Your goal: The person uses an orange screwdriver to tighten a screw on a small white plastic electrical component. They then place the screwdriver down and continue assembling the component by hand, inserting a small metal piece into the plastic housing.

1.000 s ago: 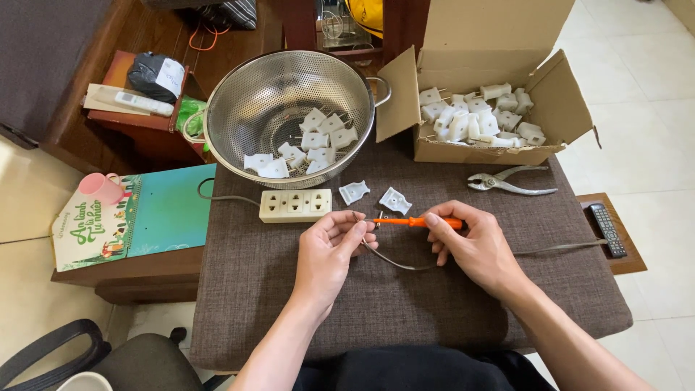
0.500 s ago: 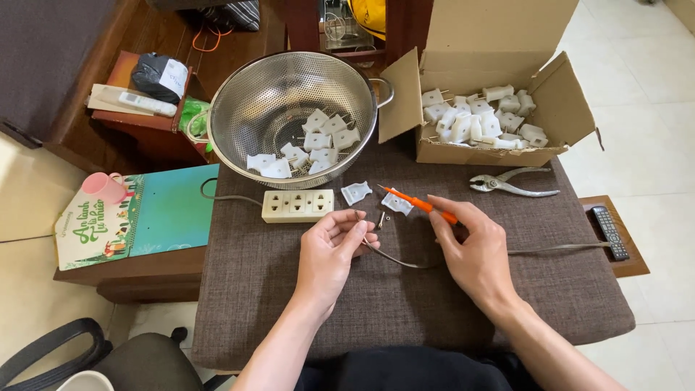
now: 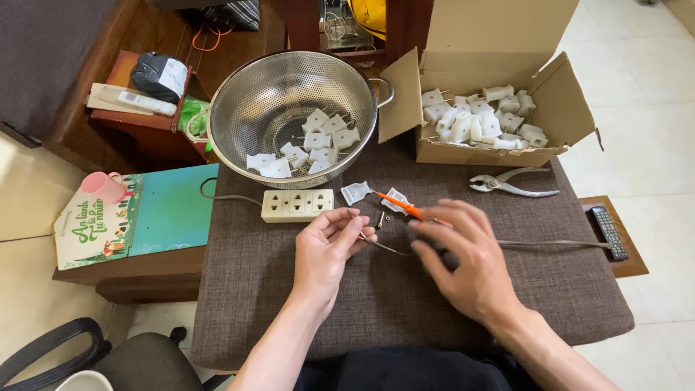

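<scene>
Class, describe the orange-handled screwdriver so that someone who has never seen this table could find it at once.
Start at the big steel colander at the back of the brown cloth-covered table. Come forward past the cream power strip to the right hand; the screwdriver pokes out from under its fingers. It is the only bright orange thing among white plug halves and grey cable.

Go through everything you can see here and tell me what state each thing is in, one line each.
Left hand: fingertips pinched on the thin grey cable.
Right hand: fingers spread, blurred, over the orange-handled screwdriver.
Round steel colander: upright, holding white plug halves.
Brown cardboard box: flaps open, full of white plugs.
Cream power strip: sockets empty.
Steel pliers: lying flat, handles apart.
Black remote control: lying face up.
</scene>
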